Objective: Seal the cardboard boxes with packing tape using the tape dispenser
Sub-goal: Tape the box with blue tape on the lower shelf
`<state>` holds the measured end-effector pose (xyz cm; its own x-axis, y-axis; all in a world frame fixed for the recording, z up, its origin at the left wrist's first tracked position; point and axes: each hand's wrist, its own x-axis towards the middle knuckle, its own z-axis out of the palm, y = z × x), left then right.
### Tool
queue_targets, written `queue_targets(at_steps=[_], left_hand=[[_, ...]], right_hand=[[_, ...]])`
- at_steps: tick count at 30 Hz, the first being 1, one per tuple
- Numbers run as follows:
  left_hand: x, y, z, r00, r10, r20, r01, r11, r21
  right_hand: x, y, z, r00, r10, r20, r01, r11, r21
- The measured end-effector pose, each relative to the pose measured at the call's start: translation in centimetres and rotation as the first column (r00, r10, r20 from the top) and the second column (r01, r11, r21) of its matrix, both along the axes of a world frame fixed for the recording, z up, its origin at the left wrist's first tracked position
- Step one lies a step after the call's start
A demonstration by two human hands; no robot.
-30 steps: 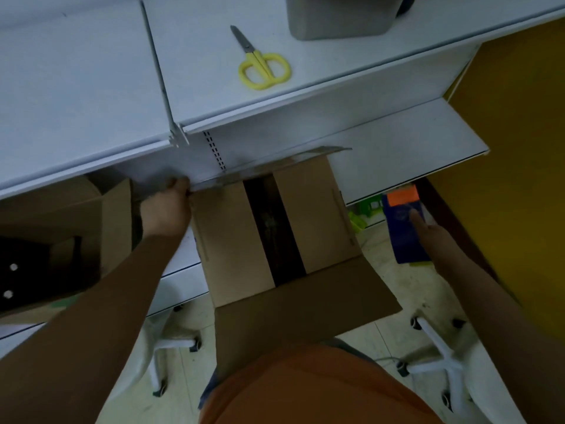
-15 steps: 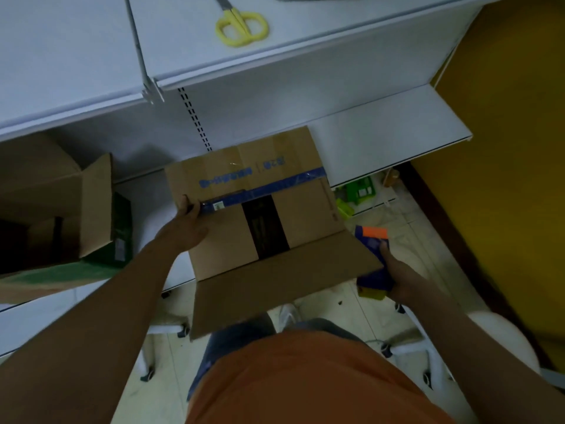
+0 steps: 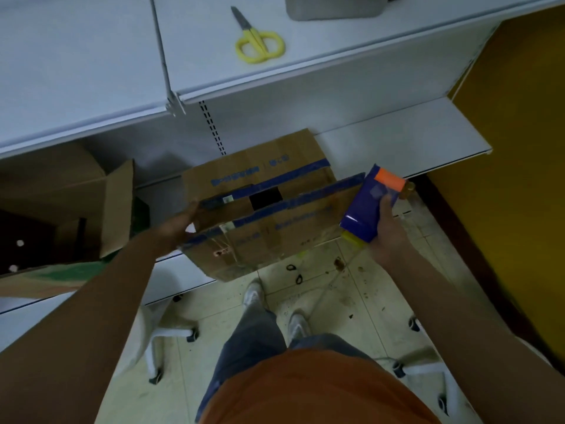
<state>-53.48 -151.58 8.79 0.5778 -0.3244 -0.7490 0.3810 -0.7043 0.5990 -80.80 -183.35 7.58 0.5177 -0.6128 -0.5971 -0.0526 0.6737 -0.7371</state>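
Note:
A brown cardboard box with blue printed stripes sits at the edge of the lower white shelf, in the middle of the head view. Its two long top flaps stand partly raised, and a dark gap shows between them. My left hand holds the box's left end. My right hand grips a blue tape dispenser with an orange top, held at the box's right end and touching the near flap's corner.
Yellow-handled scissors and a grey container lie on the upper shelf. Another open cardboard box fills the lower shelf at left. White chair bases with castors stand on the tiled floor. A yellow wall rises at right.
The near flap has swung up from hanging flat toward the far flap. My right hand has lifted the dispenser from below the box to its right end.

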Motion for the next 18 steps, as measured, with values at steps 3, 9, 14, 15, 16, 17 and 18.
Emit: queue_targets(at_steps=[3,9,14,15,16,17,18], left_hand=[[0.4,-1.2,1.0,0.994,0.109,0.027,-0.106,0.991,-0.078],[-0.2,-1.8,0.7,0.938,-0.213,0.274,0.208,0.977,0.046],[-0.2,-1.5,-2.4,0.856,-0.308,0.414,0.233,0.947,0.221],[-0.6,-1.9,-2.8,0.858,-0.288,0.424,0.206,0.951,0.230],[-0.9,-2.3,-3.2,0.864,-0.272,0.423,0.184,0.954,0.238],[-1.0,-2.4,-4.1,0.862,-0.273,0.427,0.175,0.951,0.255],[-1.1,-2.4,-4.8,0.861,-0.285,0.421,0.173,0.943,0.284]], right_hand=[[2.5,0.0,-0.2,0.988,0.077,-0.138,-0.091,0.991,-0.099],[7.0,1.4,-0.6,0.869,0.180,-0.461,-0.415,0.773,-0.479],[9.6,2.5,-1.9,0.709,0.194,-0.678,-0.625,0.619,-0.476],[9.7,2.7,-2.2,0.687,0.208,-0.697,-0.654,0.596,-0.467],[9.7,2.8,-2.3,0.670,0.221,-0.709,-0.677,0.573,-0.461],[9.7,2.8,-2.6,0.654,0.228,-0.722,-0.698,0.550,-0.459],[9.8,2.7,-2.6,0.636,0.228,-0.737,-0.718,0.526,-0.456]])
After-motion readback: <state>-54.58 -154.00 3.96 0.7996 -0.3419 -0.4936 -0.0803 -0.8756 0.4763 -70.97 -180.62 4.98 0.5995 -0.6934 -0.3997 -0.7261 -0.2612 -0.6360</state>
